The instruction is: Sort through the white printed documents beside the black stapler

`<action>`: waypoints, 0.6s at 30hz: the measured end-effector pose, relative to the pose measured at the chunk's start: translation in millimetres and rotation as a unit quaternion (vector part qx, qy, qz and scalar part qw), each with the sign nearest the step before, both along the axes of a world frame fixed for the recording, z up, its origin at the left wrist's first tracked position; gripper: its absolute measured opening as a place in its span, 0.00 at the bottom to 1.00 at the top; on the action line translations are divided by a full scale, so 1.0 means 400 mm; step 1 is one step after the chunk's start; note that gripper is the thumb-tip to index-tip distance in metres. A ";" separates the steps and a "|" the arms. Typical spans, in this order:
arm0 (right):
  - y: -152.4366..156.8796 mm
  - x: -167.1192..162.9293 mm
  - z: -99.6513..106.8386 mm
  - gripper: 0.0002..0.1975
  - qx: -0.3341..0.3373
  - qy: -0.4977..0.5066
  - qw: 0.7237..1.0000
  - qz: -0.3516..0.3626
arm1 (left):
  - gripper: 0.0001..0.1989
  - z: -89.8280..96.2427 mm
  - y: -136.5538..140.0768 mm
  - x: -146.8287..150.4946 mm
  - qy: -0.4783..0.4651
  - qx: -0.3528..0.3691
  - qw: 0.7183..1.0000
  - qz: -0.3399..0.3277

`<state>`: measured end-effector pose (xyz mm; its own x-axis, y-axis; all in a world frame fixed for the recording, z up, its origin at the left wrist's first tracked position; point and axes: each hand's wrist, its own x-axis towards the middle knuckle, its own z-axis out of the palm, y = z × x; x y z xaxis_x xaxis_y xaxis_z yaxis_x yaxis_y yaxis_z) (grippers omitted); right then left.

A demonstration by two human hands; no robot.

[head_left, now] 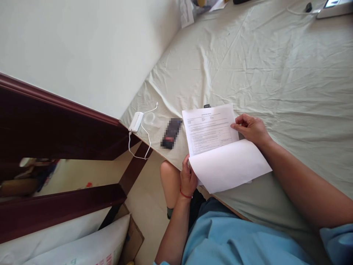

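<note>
A printed sheet of paper (211,130) lies in front of me, its text facing up. Over its lower part a blank white sheet (230,165) bends toward me. My right hand (253,129) pinches the printed sheet's right edge between thumb and fingers. At the lower left corner of the papers, my left hand (189,178) is closed round the edge, its fingers partly hidden behind the sheets. A small black object (207,106) peeks out behind the top edge of the printed sheet.
Left of the papers lies a dark, pixelated object (171,133). A white power bank (136,122) with a looped white cable sits at the cloth-covered surface's (275,73) left edge. A white device (335,8) is at the far right. White sacks (82,239) stand below left.
</note>
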<state>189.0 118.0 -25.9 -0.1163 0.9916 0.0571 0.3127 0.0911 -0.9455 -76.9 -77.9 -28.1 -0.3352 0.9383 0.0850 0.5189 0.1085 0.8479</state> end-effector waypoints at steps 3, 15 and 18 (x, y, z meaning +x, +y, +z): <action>-0.004 0.002 0.005 0.14 0.002 -0.008 1.000 0.014 | 0.28 0.000 0.003 0.002 0.000 -0.001 1.000 0.003; -0.013 -0.008 0.008 0.11 0.010 0.042 0.999 -0.032 | 0.27 -0.023 0.006 -0.007 -0.045 -0.001 0.999 0.023; -0.009 -0.002 0.009 0.12 0.026 0.086 0.995 -0.035 | 0.30 -0.021 0.009 -0.006 -0.056 0.005 0.998 0.025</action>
<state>188.1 114.4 -22.1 -0.0305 0.9922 0.1212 0.1545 0.1245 -0.9801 -79.4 -74.3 -36.6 -0.3904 0.9191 0.0535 0.4151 0.1238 0.9013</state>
